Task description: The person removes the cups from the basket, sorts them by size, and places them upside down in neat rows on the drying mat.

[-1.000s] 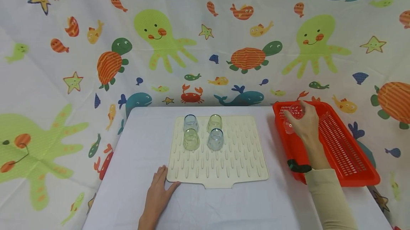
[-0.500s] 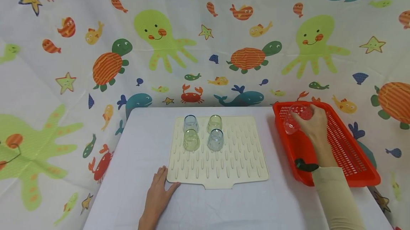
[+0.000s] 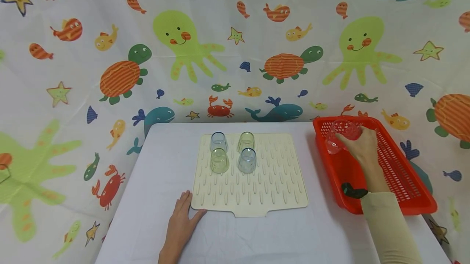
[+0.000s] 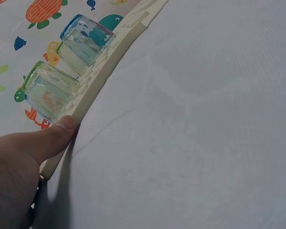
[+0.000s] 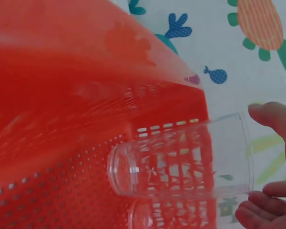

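My left hand rests at the near left corner of the cream ridged drying mat, its thumb along the mat's front edge. Four-square on the mat stand several small tumblers, among them a green-tinted one and a blue-tinted one. Over at the right, my right hand reaches into the red basket. In the right wrist view a clear glass stands in the basket, with thumb and fingertips of that hand spread right at its rim. Part of a second clear glass shows beside it.
A white cloth covers the table. Behind it hangs a curtain printed with sea animals. The basket sits along the table's right edge, and its tall walls surround the right hand's work.
My right hand has shifted right and slightly back toward me within the basket, uncovering more of the clear glasses. The left hand, mat and tumblers have stayed put.
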Available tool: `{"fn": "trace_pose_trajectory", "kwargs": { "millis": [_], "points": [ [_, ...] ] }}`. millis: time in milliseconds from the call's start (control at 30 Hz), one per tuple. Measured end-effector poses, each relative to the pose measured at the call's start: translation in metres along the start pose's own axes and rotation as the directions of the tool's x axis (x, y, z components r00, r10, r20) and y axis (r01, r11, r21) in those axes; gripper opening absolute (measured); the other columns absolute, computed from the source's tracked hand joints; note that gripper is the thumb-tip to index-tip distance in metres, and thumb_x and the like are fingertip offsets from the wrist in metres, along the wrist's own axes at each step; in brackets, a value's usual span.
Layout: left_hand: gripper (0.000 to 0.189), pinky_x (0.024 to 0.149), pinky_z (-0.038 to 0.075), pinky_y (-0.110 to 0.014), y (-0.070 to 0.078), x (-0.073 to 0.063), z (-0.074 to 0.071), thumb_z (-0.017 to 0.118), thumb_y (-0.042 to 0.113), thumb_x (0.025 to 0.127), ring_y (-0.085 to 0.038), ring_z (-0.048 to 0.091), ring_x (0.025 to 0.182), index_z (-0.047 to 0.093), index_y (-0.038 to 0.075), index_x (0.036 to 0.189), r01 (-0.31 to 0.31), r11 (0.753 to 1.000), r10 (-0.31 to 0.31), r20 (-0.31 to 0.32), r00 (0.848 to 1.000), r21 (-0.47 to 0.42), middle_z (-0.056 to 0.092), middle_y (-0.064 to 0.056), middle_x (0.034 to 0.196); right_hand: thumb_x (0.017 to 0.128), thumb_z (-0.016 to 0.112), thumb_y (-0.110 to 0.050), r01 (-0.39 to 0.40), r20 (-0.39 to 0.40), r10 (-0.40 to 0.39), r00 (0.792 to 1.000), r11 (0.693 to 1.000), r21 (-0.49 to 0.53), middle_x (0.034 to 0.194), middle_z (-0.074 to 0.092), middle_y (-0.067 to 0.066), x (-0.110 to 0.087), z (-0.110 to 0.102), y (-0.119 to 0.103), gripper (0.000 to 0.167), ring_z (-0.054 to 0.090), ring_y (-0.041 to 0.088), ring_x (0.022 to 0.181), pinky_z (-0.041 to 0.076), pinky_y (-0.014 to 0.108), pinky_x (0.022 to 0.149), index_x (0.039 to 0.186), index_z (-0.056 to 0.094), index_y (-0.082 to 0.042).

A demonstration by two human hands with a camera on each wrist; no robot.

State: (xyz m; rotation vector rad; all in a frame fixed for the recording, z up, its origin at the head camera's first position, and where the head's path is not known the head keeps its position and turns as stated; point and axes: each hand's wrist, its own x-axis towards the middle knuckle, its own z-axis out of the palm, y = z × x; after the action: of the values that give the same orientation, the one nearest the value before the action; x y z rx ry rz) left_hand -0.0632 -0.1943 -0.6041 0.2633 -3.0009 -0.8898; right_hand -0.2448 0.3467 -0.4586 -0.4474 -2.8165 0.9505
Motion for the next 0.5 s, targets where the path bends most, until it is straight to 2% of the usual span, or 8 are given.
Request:
{"fn": "trace_pose_trajectory", "kwargs": {
  "millis": [500],
  "points": [
    [0.091,0.126,0.027,-0.055,0.0007,0.0006,-0.0008,0.072,0.053,0.087,-0.038,0.024,0.153,0.035,0.003,0.154,0.023,1.000,-0.023,0.051,0.998,-0.016,0.031,-0.016,0.163,0.090,0.064,-0.061,0.004,0.008,-0.004,1.000,0.999,-0.041,0.148,0.030,0.038,0.0082,0.0045,0.0029,0.102,0.029,0.051,0.133,0.039,0.074,0.109,0.149,0.026,0.014]
  ]
}}
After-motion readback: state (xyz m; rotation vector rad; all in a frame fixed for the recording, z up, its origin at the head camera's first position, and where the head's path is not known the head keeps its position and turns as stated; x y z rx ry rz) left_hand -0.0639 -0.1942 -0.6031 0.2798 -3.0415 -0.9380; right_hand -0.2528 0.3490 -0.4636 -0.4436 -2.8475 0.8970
